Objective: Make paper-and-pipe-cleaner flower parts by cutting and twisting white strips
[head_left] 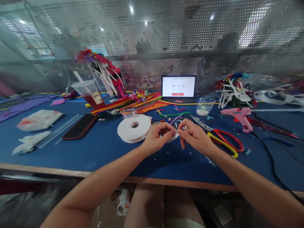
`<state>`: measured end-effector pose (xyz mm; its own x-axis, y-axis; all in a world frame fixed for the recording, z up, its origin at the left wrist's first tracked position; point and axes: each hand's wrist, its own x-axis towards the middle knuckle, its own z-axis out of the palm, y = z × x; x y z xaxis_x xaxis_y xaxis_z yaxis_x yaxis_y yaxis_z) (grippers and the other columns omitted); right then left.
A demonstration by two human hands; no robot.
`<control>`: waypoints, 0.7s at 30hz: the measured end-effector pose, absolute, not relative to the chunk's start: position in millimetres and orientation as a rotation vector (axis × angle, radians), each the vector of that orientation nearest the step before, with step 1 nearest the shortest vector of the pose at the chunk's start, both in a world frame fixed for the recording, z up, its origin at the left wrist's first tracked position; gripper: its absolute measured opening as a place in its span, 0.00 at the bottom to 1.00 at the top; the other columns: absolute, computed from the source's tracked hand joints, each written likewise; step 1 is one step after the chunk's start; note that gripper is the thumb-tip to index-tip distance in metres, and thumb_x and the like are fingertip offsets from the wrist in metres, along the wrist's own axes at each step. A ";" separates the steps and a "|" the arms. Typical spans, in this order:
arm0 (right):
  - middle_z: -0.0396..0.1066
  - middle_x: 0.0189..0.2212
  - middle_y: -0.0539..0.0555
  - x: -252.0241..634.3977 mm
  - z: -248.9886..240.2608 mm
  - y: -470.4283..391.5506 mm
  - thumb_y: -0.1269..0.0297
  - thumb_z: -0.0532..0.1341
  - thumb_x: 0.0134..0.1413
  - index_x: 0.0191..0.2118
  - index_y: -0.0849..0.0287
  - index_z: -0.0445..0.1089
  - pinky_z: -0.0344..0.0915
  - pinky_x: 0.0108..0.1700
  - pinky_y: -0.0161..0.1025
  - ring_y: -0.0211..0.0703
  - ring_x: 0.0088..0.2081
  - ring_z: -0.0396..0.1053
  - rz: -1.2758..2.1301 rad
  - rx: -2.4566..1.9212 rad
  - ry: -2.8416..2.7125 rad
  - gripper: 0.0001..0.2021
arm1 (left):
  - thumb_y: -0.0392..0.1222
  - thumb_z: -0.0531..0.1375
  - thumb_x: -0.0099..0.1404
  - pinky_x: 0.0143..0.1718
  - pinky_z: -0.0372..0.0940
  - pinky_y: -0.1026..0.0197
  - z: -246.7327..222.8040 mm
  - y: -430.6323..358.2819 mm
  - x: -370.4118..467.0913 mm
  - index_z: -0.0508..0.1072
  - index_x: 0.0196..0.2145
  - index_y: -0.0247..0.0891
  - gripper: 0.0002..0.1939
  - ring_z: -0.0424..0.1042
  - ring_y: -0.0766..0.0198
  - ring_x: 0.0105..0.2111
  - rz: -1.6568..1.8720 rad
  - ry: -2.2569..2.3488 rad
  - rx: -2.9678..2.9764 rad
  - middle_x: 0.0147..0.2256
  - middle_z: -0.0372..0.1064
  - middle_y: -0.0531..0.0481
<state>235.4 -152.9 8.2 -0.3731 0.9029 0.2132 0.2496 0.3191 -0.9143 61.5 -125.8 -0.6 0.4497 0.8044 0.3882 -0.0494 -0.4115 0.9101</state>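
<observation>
My left hand (158, 136) and my right hand (193, 134) meet over the blue table, fingertips almost touching. Each is pinched closed, with something thin and pale between them that is too small to name. Just left of my left hand lies a large white spool (129, 128), with a small clear spool (128, 111) behind it. Something whitish shows partly beneath my fingers. Scissors with red and yellow handles (220, 134) lie right beside my right hand, blades pointing back left. Short colored pipe cleaners (174, 114) are scattered behind my hands.
Left are a phone (80, 126), clear sticks (60, 130), crumpled plastic (39, 120) and a drink cup (89, 93). A lit tablet (178, 86) stands at the back. Right are a clear cup (204, 106) and a pink glue gun (241, 117) with a black cord. The wooden table edge (166, 183) runs in front.
</observation>
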 end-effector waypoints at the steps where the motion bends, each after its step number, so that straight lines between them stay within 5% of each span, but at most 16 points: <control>1: 0.66 0.14 0.44 235.5 8.1 -153.2 0.55 0.53 0.57 0.35 0.55 0.56 0.51 0.22 0.31 0.33 0.16 0.59 1.003 -1.034 -1.845 0.09 | 0.42 0.58 0.58 0.29 0.60 0.67 -0.8 -126.2 61.8 0.69 0.29 0.34 0.08 0.65 0.70 0.27 1.109 0.641 1.741 0.29 0.67 0.50; 15: 0.69 0.21 0.48 233.5 14.2 -158.0 0.58 0.51 0.59 0.32 0.56 0.57 0.54 0.27 0.34 0.34 0.22 0.62 0.730 -1.055 -1.982 0.08 | 0.43 0.57 0.59 0.31 0.61 0.66 1.2 -129.7 63.5 0.68 0.28 0.34 0.08 0.65 0.69 0.28 1.144 0.657 1.855 0.28 0.66 0.50; 21: 0.63 0.15 0.44 233.0 11.8 -156.7 0.55 0.49 0.59 0.31 0.56 0.56 0.53 0.25 0.33 0.33 0.19 0.59 1.058 -0.997 -1.831 0.11 | 0.42 0.57 0.60 0.31 0.62 0.65 3.3 -130.8 64.2 0.68 0.29 0.34 0.08 0.66 0.68 0.28 1.158 0.652 1.884 0.28 0.67 0.49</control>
<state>233.0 -156.7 11.8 -0.3859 0.8916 0.2369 0.2396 0.3449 -0.9076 64.2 -130.8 3.3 0.4452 0.7588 0.4754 0.0133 -0.5364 0.8438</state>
